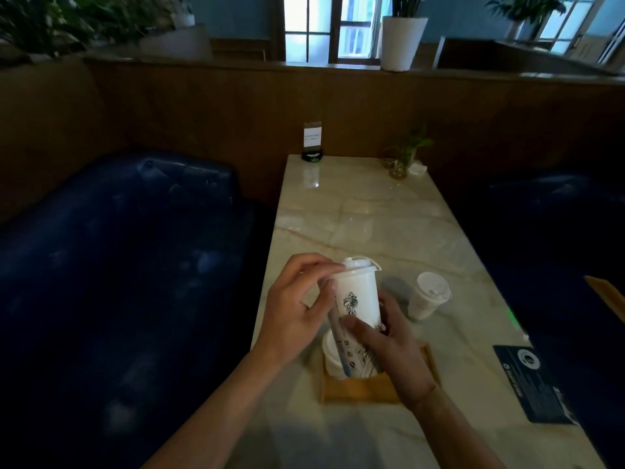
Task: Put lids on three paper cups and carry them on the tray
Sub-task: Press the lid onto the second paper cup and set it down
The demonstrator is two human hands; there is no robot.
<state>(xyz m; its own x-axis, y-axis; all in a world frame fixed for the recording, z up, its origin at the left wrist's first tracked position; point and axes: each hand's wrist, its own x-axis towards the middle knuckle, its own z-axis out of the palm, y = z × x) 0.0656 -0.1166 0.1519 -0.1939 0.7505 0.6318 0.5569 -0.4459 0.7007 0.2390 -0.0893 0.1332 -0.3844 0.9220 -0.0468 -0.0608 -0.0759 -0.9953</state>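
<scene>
A tall white paper cup with a black drawing stands over the wooden tray, a white lid sitting on its rim. My left hand has its fingertips on the lid's left edge and its thumb against the cup's upper wall. My right hand grips the cup's lower part from the right. A second lidded cup stands on the tray behind my hands, mostly hidden. A third cup with a lid stands on the marble table to the right of the tray.
A black menu card lies at the table's right edge. At the far end stand a small card holder and a little plant in a glass. Dark blue sofas flank the table on both sides.
</scene>
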